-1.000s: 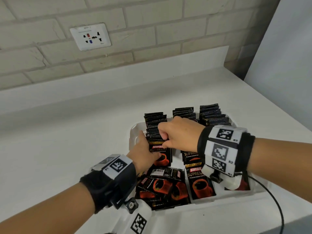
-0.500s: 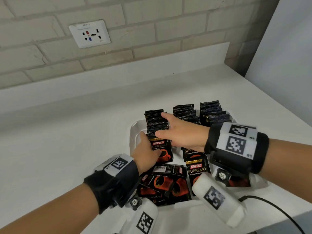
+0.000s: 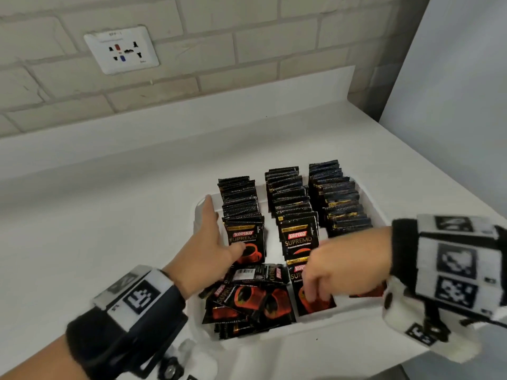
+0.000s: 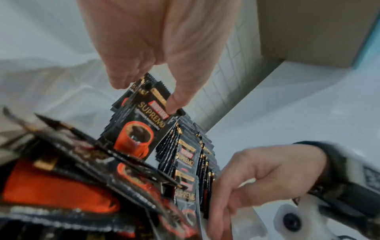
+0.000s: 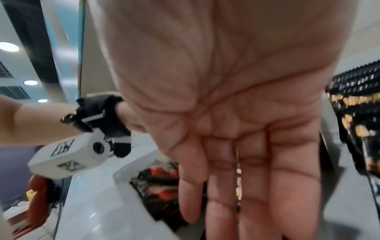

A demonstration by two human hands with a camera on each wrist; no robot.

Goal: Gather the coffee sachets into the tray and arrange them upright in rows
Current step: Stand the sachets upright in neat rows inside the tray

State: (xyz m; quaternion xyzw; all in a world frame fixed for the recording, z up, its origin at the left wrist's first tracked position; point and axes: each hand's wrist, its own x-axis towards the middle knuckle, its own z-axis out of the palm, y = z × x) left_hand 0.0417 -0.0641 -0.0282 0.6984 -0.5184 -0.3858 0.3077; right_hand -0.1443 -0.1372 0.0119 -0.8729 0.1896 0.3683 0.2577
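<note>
Sachets of black foil printed with a red coffee cup (image 3: 244, 212) are standing upright in three rows inside the shallow white plastic tray (image 3: 315, 329) on the white table (image 3: 109, 215). Left hand (image 3: 204, 250) is bracing the front sachet of the left row, its grip released, thumb pressing the packet. Right hand (image 3: 345, 266) is reaching, fingers relaxed and released, onto a flat sachet (image 3: 315, 303) beside the loose heap (image 3: 247, 300).

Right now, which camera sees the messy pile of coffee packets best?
The head view: the loose pile lies whole at the tray's near left, packets flat and overlapping. The left wrist view shows it close but blurred and cut off. The right wrist view shows only a glimpse behind the right hand.
</note>
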